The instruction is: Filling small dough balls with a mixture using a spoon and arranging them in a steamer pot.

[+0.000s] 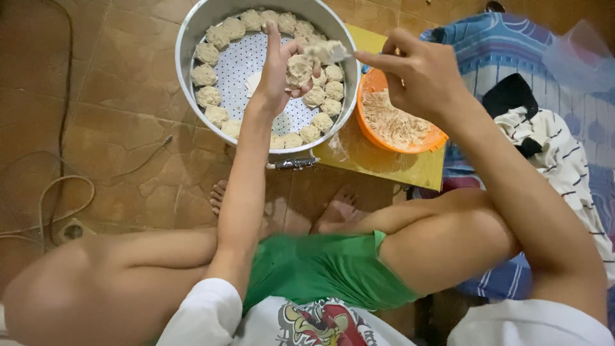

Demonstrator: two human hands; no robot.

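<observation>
Nearest the camera, a person sits cross-legged on the tiled floor (128,96), in green shorts (327,269) and a white printed shirt (307,320), with two bare feet (333,214) showing just short of the work. One yellow board (391,166) lies on the floor ahead of the feet and carries one orange bowl (426,142) holding a spread of pale shredded filling (391,122). Beside the bowl, partly on the board, stands one round metal steamer pan (192,32) with a perforated tray inside. About twenty dumplings (204,75) sit in a ring along the tray's edge; the exact count is uncertain where the hand covers them. The left hand (278,74) is raised over the tray, its grip cupped around one dumpling (298,69) resting in the palm, index finger extended. The right hand (419,70) is above the bowl, its grip pinched on a thin utensil whose loaded tip (327,51) sits just above the held dumpling, touching or nearly so. To the right lie one striped blue cloth (512,45) and one black-and-white garment (544,147); two cables (57,192) trail at left.
</observation>
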